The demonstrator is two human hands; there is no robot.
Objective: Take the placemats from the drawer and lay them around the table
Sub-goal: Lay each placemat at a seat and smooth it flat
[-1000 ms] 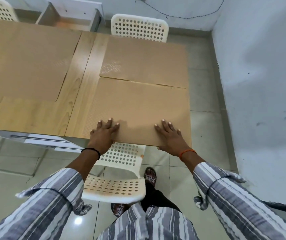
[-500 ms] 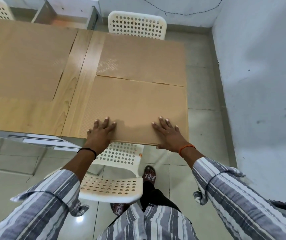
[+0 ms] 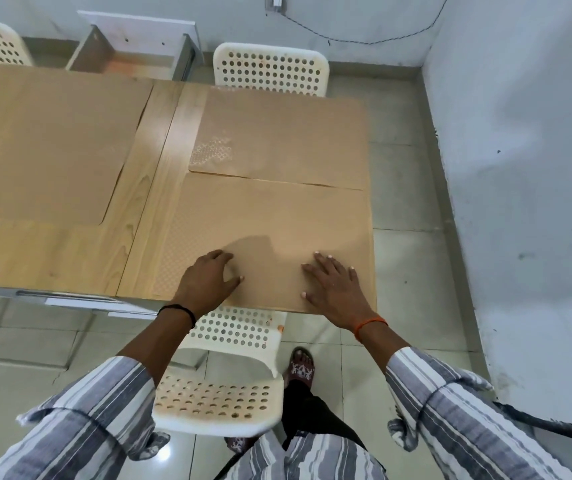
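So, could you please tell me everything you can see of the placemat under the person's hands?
The near placemat is a thin tan rectangular sheet with a fine embossed pattern, lying flat at the table's right end. Its near edge slightly overhangs the table above a white perforated chair; its far edge meets a second mat. The left hand and the right hand rest on it near that edge.

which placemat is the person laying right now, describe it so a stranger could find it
Start at the wooden table and go to its end nearest the white wall. Two tan mats lie there edge to edge; it is the near placemat, by the chair beside the person. Only this one has both the left hand and right hand on it.
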